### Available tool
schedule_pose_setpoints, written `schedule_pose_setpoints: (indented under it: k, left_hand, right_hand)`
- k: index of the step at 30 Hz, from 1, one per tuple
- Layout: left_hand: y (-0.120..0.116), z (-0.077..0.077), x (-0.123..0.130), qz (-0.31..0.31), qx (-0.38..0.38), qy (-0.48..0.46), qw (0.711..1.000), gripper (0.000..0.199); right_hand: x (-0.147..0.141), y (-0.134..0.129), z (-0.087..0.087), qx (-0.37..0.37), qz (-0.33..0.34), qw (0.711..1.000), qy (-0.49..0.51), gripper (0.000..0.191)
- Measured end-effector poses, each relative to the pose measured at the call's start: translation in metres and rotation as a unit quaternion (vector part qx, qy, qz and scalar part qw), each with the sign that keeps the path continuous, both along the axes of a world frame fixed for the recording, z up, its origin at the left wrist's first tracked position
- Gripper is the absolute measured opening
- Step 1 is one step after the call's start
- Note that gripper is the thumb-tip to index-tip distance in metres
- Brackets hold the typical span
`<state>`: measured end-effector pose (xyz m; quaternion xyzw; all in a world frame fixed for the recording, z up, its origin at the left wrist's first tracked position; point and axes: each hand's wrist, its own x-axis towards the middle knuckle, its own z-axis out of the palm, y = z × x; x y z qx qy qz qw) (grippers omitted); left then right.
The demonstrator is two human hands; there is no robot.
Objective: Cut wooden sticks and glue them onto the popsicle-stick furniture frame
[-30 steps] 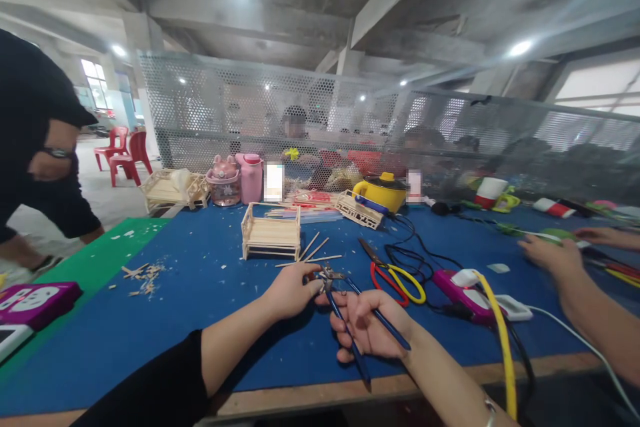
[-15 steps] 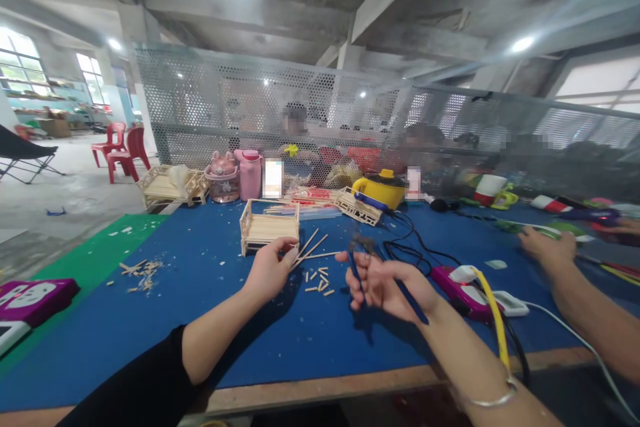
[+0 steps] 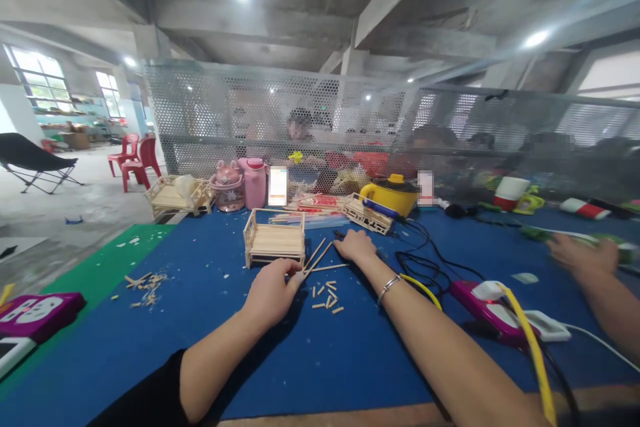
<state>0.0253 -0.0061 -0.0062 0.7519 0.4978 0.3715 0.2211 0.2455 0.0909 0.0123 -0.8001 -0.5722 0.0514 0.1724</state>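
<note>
My left hand [image 3: 274,287] is closed, thumb and forefinger pinched at the near ends of a few thin wooden sticks [image 3: 318,257] that fan out to the right. Just behind it stands a small wooden bed-like frame [image 3: 275,240] with low railings. My right hand [image 3: 356,245] reaches forward, palm down and fingers curled, beyond the sticks. The dark head of the pliers [image 3: 339,234] juts out by its fingertips; their handles are hidden under the hand. Short cut stick pieces [image 3: 327,297] lie on the blue mat [image 3: 225,347] between my forearms.
Wood scraps [image 3: 146,287] lie at left. Behind are another wooden frame [image 3: 177,197], a pink flask [image 3: 254,183], a yellow pot [image 3: 393,195] and a wooden rack [image 3: 369,215]. A purple power strip [image 3: 487,313] with cables lies right, near another person's hand [image 3: 575,257].
My right hand has turned palm down and moved forward and left with the pliers, past the stick ends. My left hand stays at the sticks. The view has shifted slightly.
</note>
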Motion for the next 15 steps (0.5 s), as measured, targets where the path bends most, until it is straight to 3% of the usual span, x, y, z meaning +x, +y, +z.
schedule_pose_setpoints:
  k: [3,7,11,13,15]
  left_hand:
    - [0.001,0.0,0.0,0.039,0.018,0.091,0.995,0.021]
    - [0.002,0.0,-0.002,0.057,0.03,0.099,0.993,0.017]
    - [0.01,0.009,-0.021,0.095,0.138,-0.059,0.984,0.018]
    - [0.018,0.014,-0.038,0.162,0.229,-0.161,0.946,0.018]
    - [0.029,0.015,-0.056,0.207,0.274,-0.232,0.91,0.024]
  right_hand:
    - [-0.004,-0.001,0.003,0.037,0.047,0.997,-0.04,0.055]
    - [-0.012,-0.014,0.007,0.036,0.249,0.966,-0.066,0.042]
    - [-0.019,-0.033,0.0,0.009,0.432,0.898,-0.079,0.058]
    - [-0.018,-0.039,-0.004,0.007,0.468,0.88,-0.081,0.059]
    - [-0.015,-0.04,-0.007,0.01,0.486,0.87,-0.079,0.054]
